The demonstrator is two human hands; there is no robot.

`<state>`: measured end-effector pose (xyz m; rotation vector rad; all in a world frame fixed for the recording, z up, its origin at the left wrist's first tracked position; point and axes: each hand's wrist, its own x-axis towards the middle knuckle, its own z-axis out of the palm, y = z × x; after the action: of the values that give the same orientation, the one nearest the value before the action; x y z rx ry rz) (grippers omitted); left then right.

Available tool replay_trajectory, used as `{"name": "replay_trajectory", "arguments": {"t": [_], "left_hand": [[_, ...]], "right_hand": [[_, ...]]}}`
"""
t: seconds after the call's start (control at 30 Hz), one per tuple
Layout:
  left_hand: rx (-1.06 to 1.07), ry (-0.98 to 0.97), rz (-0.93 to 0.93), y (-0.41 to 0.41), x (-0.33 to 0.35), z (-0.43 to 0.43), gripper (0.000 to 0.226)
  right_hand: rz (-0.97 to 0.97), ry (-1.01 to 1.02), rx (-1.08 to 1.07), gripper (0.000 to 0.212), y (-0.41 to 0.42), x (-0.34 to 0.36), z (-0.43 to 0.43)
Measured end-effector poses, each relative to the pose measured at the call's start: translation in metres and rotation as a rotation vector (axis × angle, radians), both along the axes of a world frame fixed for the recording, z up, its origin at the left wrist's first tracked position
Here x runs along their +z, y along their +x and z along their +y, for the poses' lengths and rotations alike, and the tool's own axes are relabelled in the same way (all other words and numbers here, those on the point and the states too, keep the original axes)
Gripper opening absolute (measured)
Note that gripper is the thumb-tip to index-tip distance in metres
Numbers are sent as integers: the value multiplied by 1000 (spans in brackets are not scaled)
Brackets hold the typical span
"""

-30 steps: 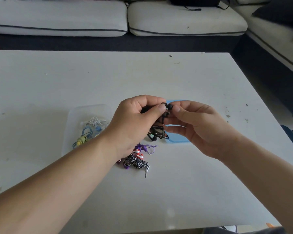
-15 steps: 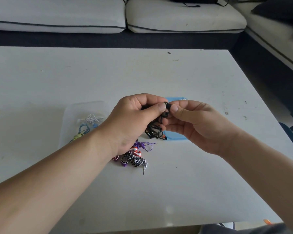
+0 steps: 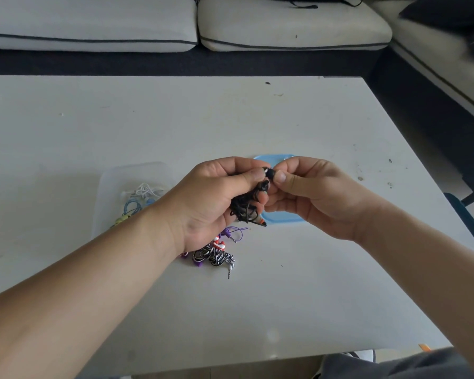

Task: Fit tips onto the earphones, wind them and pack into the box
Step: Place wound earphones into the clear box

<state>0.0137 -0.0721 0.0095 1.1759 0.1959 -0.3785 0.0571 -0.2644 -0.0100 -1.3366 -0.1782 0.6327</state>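
Head view is showing me both hands meeting over the middle of the tabletop (image 3: 257, 119). The left hand (image 3: 216, 198) is curling round the bunched black earphones (image 3: 244, 210), its thumb and forefinger pinching one bud, while the right hand (image 3: 312, 195) is pinching a small black tip (image 3: 270, 174) against that bud at the bundle's 1 o'clock.

I am worrying most about the tip: it is tiny and held by fingertips alone, so a skewed push could be popping it out of the pinch and sending it across the tabletop. Loose cable loops are hanging below the left hand, just above the purple earphones (image 3: 234, 231) and the striped earphones (image 3: 214, 255) at 6 o'clock, and lowering the hands could be snagging them together.

Fingers are covering the joint, so I am not seeing whether the tip is seated or only touching. A second dark bud is showing just beneath, too small to judge. The blue lid (image 3: 285, 216) is mostly hiding behind the hands, and the clear box (image 3: 137, 166) at 9 o'clock is partly cut off by the left forearm, its coloured cables blurring together.
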Motion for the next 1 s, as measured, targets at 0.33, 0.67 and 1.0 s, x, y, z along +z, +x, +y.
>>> {"name": "replay_trajectory", "arguments": {"t": [0.33,0.67,1.0], "left_hand": [[-14,-118,125,1,-1,1,15],[-56,-214,199,1,-1,1,21],[23,148,-144,-3,-7,-4,11]], "right_hand": [[-222,-44,-71,19,2,4,1],[-292,-91,-102,13,3,7,-1],[58,-64,-50,17,3,2,-4]]}}
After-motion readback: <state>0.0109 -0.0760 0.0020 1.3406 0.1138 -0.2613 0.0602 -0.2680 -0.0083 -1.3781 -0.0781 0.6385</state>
